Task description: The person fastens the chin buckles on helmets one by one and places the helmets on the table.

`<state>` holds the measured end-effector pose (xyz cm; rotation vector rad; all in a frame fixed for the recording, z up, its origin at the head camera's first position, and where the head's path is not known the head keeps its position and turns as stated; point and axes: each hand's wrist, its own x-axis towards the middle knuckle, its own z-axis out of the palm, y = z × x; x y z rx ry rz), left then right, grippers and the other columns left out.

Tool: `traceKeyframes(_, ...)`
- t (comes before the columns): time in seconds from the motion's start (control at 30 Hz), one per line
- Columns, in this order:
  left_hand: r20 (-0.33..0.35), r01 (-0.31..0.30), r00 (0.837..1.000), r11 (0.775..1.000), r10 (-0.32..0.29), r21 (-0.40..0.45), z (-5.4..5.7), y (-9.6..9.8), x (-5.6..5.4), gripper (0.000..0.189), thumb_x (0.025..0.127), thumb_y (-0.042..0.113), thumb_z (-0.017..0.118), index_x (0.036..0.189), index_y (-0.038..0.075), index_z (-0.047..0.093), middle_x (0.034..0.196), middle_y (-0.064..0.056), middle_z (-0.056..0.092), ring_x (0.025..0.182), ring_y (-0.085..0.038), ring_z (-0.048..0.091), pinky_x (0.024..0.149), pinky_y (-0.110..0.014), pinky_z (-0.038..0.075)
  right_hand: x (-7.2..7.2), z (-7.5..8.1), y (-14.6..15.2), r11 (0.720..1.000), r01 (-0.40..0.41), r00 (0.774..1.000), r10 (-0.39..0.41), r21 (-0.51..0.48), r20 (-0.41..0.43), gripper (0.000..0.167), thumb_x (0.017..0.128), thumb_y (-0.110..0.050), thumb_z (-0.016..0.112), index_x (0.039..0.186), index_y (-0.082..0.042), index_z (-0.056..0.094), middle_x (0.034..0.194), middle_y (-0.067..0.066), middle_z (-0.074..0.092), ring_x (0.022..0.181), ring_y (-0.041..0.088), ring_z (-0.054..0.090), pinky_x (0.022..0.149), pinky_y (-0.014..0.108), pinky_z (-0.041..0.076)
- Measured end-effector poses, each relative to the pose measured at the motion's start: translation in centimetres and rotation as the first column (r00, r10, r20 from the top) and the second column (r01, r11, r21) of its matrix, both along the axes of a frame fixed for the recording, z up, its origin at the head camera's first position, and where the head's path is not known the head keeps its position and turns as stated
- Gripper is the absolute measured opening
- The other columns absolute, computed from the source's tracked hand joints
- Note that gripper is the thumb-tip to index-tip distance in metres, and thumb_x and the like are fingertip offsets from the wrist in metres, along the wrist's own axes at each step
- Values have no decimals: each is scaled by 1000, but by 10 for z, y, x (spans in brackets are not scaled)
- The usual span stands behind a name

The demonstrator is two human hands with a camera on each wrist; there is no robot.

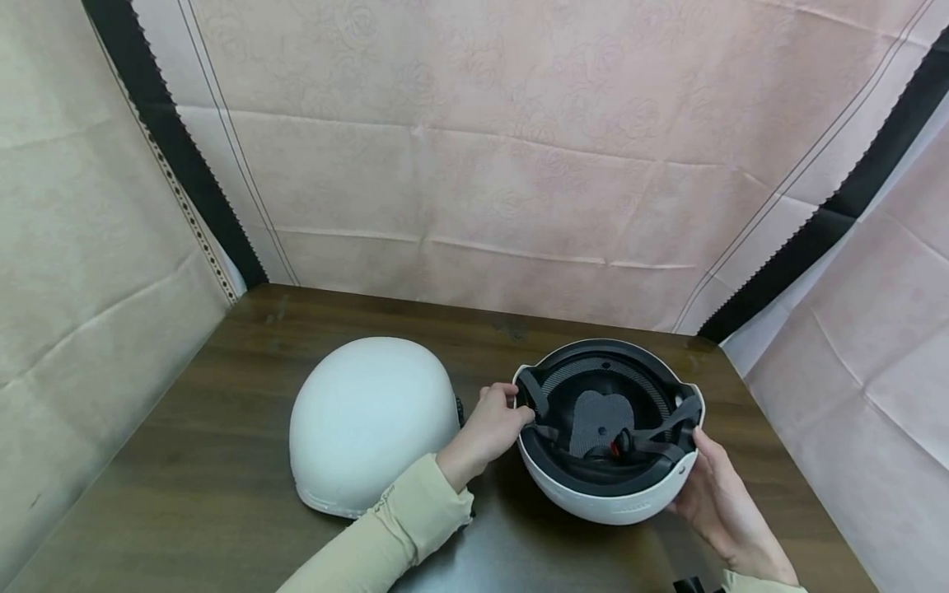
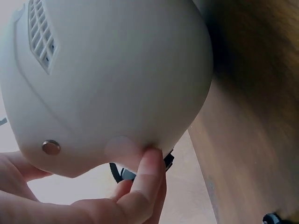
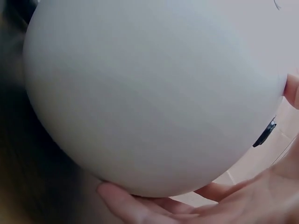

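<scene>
A white helmet (image 1: 619, 508) is held upside down over the right half of the table, its opening turned up. Black lining, a grey pad (image 1: 596, 422), dark straps and a buckle with a bit of red (image 1: 614, 450) show inside. My left hand (image 1: 489, 432) pinches its left rim, and in the left wrist view those fingers press the outer shell (image 2: 117, 88) near a round rivet (image 2: 51, 147). On the other side my right hand (image 1: 715, 515) grips the shell, thumb at the rim and fingers under the smooth curve (image 3: 149, 102).
Another white helmet (image 1: 371, 420) sits dome up just left of my left forearm. The brown wooden table (image 1: 185, 453) ends at a pale patterned cloth wall (image 1: 474, 189) behind, with similar cloth on both sides and black strips at the corners.
</scene>
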<state>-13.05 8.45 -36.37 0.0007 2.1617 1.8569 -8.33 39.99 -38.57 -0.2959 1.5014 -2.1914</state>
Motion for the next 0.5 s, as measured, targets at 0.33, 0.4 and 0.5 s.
traceKeyframes(0.33, 2, 23, 1000, 999, -23, -48, -1, -1, -2, 48, 91, 10, 62, 134, -6, 46, 124, -18, 49, 106, -28, 51, 97, -44, 44, -3, 0, 4, 999, -38, 999, 37, -37, -30, 61, 105, -43, 4, 138, -27, 53, 134, -7, 56, 121, 11, 52, 96, 37, 44)
traceKeyframes(0.4, -3, 31, 1000, 998, -31, -54, -1, -1, -2, 49, 91, 10, 62, 135, -6, 46, 124, -19, 52, 107, -28, 52, 97, -45, 44, -4, -1, 5, 996, -67, 998, 66, -61, -15, 67, 103, -47, 2, 136, -25, 56, 134, -5, 57, 122, 12, 52, 97, 36, 44)
traceKeyframes(0.5, -2, 31, 1000, 998, -31, -54, -1, -1, -1, 50, 91, 10, 62, 135, -6, 46, 125, -20, 53, 108, -29, 53, 98, -46, 44, -4, -2, 7, 989, -110, 994, 111, -97, 9, 72, 101, -52, 0, 136, -23, 55, 136, -3, 54, 124, 14, 50, 99, 38, 42)
